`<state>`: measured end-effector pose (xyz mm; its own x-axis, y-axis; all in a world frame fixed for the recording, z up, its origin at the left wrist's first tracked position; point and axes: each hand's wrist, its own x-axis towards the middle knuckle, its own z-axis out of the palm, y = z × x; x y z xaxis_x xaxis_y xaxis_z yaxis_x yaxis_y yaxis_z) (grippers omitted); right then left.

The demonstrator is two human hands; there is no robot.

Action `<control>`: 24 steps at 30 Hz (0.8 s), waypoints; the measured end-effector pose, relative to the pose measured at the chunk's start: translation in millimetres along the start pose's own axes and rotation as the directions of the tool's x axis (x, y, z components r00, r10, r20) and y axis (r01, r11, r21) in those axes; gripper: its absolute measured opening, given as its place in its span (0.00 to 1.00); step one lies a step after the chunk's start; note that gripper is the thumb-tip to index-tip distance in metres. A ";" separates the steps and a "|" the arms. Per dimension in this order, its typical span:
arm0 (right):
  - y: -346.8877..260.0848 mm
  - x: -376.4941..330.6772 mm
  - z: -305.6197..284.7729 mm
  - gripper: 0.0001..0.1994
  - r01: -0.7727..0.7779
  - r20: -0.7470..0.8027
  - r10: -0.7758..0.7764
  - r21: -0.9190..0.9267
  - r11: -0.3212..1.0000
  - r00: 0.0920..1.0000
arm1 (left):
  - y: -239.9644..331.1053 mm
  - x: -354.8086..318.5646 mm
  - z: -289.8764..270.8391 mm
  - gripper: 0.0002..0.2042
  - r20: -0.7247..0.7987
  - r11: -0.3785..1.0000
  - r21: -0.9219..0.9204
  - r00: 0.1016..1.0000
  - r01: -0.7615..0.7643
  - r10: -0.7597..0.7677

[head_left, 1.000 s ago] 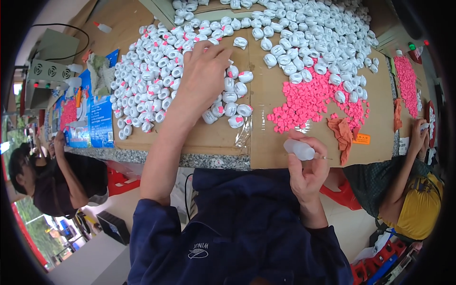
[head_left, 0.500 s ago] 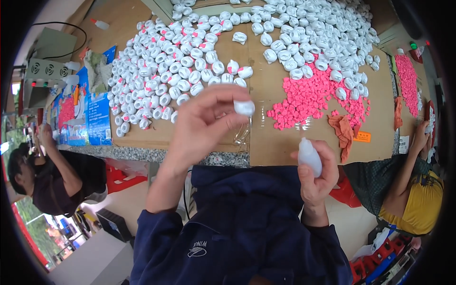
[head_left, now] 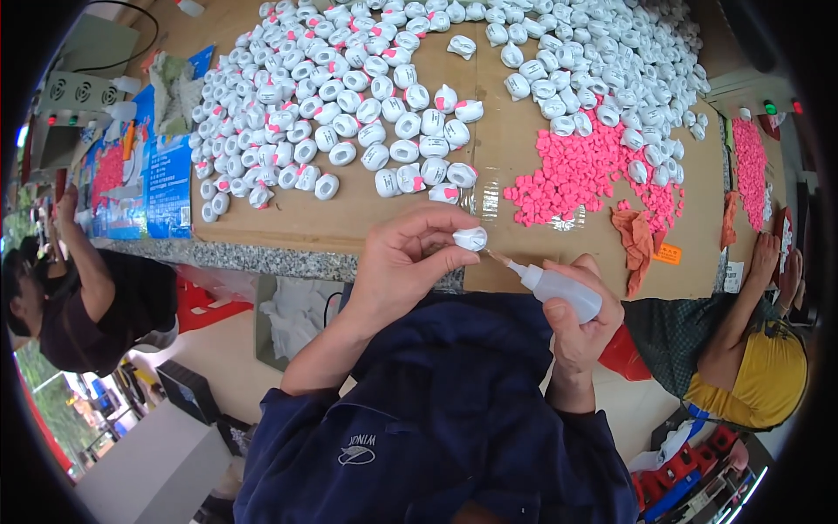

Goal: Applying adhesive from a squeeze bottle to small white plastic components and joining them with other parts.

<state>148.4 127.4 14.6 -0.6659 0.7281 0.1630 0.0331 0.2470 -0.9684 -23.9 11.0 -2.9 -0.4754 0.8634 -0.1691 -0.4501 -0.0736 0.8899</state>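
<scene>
Between the thumb and fingers of my left hand (head_left: pixel 397 266) is a small rounded white plastic piece (head_left: pixel 471 238). My right hand (head_left: pixel 583 325) is closed round a translucent squeeze bottle (head_left: pixel 566 295), tilted so its thin nozzle points up and left at the piece. The nozzle tip is very close to the piece; whether they touch I cannot tell. Beyond my left hand lie many similar white pieces (head_left: pixel 340 154), several with pink parts on them. Past the bottle spreads a heap of small pink parts (head_left: pixel 563 179).
A larger pile of white pieces (head_left: pixel 594 57) covers the back right of the cardboard (head_left: pixel 515 249). An orange cloth (head_left: pixel 630 240) lies near the right front, close to the granite edge (head_left: pixel 253 259). People work at left (head_left: pixel 109 306) and right (head_left: pixel 742 362).
My left hand has come down and nearer to me with the white piece. The bottle has gone from nearly upright to tilted left, its nozzle now by the piece. The view has shifted slightly.
</scene>
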 end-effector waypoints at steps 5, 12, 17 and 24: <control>-1.6 0.7 0.5 0.17 -0.038 0.009 0.038 -0.039 0.999 0.999 | 0.0 0.6 1.4 0.14 0.002 0.999 0.001 0.999 -0.036 0.036; -0.7 0.0 -0.2 0.17 -0.053 -0.028 0.053 -0.007 0.999 0.998 | -0.3 1.2 -0.9 0.15 -0.007 1.000 0.012 1.000 -0.009 0.009; -1.7 0.3 -0.6 0.17 -0.070 -0.020 0.070 -0.009 0.997 0.997 | -0.4 1.8 -0.1 0.15 -0.027 1.000 0.021 1.000 -0.013 0.014; -2.3 2.3 2.2 0.17 -0.042 -0.010 0.042 -0.016 0.999 0.999 | -0.3 1.2 0.1 0.13 -0.022 1.000 0.016 0.999 0.023 -0.023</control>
<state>145.2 127.1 16.7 -0.6566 0.7440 0.1241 0.0727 0.2262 -0.9714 -24.2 12.0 -3.4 -0.4817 0.8534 -0.1990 -0.4493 -0.0456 0.8922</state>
